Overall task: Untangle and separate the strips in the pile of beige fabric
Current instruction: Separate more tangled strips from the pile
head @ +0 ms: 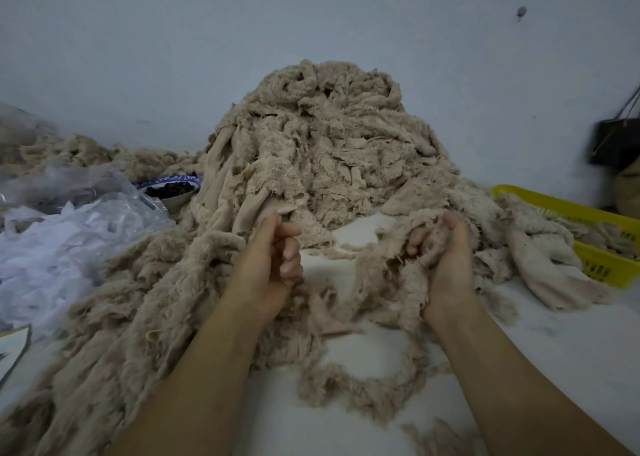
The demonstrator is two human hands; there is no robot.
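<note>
On the white table point(554, 334), near its front edge, both hands are working one fluffy strip point(346, 396). The right hand point(446, 265) is clutching a bunch of it, and the left hand point(273, 268) is apparently curling its fingers round the other end. Just behind, the pile of beige fabric point(329, 137) is towering, mostly tangled. A few pieces are lying in the yellow basket point(602, 270). Judging early stage: most is remaining.

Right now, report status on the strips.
Left hand pinches fabric fold. Right hand grips fuzzy strip. Pile behind, tangled. Yellow basket right, clear.
</note>
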